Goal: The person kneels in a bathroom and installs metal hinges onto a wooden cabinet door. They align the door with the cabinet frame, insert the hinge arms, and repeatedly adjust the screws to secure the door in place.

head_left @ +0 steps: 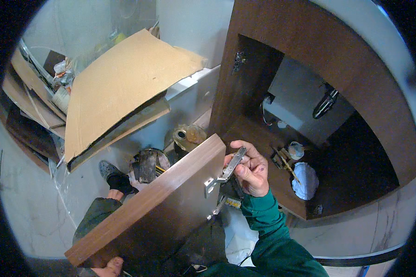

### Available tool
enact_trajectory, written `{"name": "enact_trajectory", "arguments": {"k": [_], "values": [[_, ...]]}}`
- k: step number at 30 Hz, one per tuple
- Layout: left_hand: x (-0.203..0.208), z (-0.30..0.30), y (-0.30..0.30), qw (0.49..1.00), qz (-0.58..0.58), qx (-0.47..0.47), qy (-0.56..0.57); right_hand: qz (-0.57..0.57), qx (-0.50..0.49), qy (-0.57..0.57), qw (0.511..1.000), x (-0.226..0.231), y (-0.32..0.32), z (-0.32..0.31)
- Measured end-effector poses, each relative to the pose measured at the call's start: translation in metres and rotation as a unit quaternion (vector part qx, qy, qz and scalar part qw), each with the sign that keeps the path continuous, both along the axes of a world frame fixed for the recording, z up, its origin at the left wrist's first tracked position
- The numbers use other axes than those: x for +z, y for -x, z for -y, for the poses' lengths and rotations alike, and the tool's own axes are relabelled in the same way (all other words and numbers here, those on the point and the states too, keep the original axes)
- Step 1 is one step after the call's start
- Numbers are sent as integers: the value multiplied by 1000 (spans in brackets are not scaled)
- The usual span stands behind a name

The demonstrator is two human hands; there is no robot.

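Note:
A dark brown cabinet door (171, 203) with a lighter wood-grain edge stands tilted in front of me. My left hand (110, 267) holds its lower left end, the fingers mostly hidden behind the panel. Near the door's upper right corner, my right hand (254, 171) pinches the arm of a metal cabinet hinge (227, 171) between thumb and fingers. The hinge's plate lies against the door face. Just below it shows a second shiny metal part (216, 210), its kind unclear. To the right stands the open brown cabinet (226, 87), with a metal fitting (239, 61) inside its left wall.
Inside the cabinet are a dark drain pipe (326, 102), a clear cup (296, 150), a yellowish stick (290, 167) and a pale round bundle (305, 181). A cardboard sheet (120, 83) leans at left. Behind the door stand a round can (189, 136) and a container of tools (149, 165).

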State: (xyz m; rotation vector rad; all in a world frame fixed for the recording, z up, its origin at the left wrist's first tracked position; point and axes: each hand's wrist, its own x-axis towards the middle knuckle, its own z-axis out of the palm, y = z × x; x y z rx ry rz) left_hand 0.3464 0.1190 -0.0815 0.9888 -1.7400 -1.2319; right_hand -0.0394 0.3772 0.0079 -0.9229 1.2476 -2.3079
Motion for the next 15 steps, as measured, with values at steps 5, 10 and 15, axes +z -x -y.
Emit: {"name": "enact_trajectory", "arguments": {"k": [5, 10, 15], "values": [[-33, -24, -2, 994, 77, -83, -5, 0, -9, 8, 1000, -5, -5, -2], [-92, -40, 14, 975, -52, -78, -200, 5, -8, 35, 999, -1, -7, -1], [-87, -35, 19, 991, -60, -123, 6, -75, -84, 24, 993, 27, 3, -1]]}}
